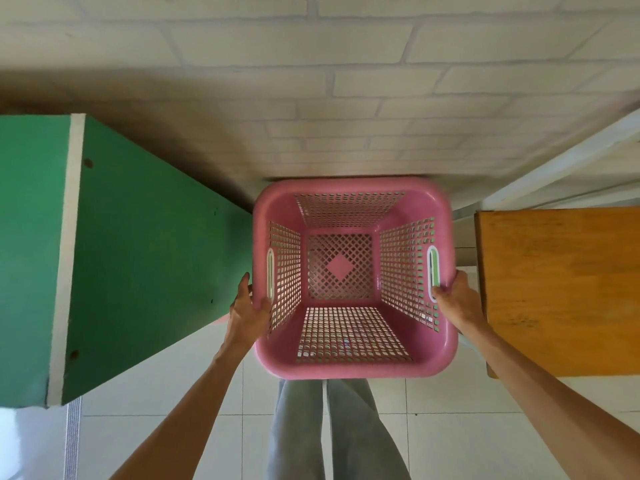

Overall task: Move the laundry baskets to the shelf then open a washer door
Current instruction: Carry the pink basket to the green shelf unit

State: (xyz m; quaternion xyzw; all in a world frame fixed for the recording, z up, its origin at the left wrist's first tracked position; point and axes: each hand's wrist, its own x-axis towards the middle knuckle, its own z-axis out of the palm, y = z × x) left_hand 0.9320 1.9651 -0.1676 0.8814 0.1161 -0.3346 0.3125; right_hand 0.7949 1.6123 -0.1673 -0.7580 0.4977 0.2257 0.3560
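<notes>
A pink perforated laundry basket (pixel 353 367) fills the middle of the head view, empty, its mouth facing up at me. My left hand (pixel 246 306) grips its left rim beside the slotted handle. My right hand (pixel 457 294) holds the right rim, fingers hooked into the green-edged handle slot. The basket hangs above the tiled floor in front of my legs, between a green cabinet and a wooden surface. No washer is in view.
A green cabinet (pixel 145 244) with a white edge stands close on the left. An orange wooden top (pixel 557 289) sits close on the right. A white brick wall (pixel 346 98) lies straight ahead. The white tiled floor (pixel 450 427) is under me.
</notes>
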